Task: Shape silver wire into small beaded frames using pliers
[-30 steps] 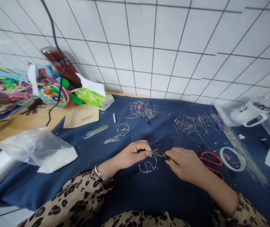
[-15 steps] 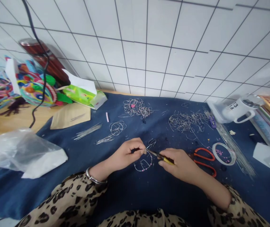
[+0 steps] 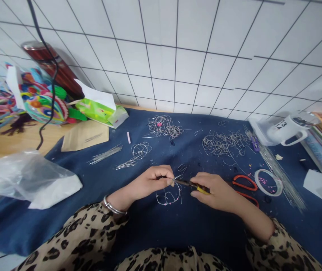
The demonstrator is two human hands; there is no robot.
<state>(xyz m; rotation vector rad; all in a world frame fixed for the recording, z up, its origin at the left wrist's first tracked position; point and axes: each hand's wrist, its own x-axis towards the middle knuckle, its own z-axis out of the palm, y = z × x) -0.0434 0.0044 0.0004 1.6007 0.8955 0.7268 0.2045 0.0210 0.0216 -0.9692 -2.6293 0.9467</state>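
Note:
My left hand [image 3: 157,180] pinches a thin wire ring [image 3: 170,204] strung with small pink beads, which hangs below the fingertips. In my right hand [image 3: 213,192] is a pair of pliers [image 3: 203,189] with yellow on the handles. Their dark jaws point left and meet the wire right at my left fingertips; whether the jaws grip it is too small to tell. Just beyond the pliers a loose bent wire [image 3: 182,168] lies on the dark blue cloth [image 3: 149,233].
Orange-handled scissors [image 3: 245,183] and a round dish of pink beads [image 3: 268,182] lie right of my hand. Tangled wire [image 3: 224,143], a wire ball [image 3: 141,150] and straight wires [image 3: 106,154] lie beyond. A white mug [image 3: 286,130] stands far right, a plastic bag [image 3: 28,177] left.
The beaded ring has swung a little to the left and turned below my left fingers. The pliers have shifted slightly right. Both hands keep their hold.

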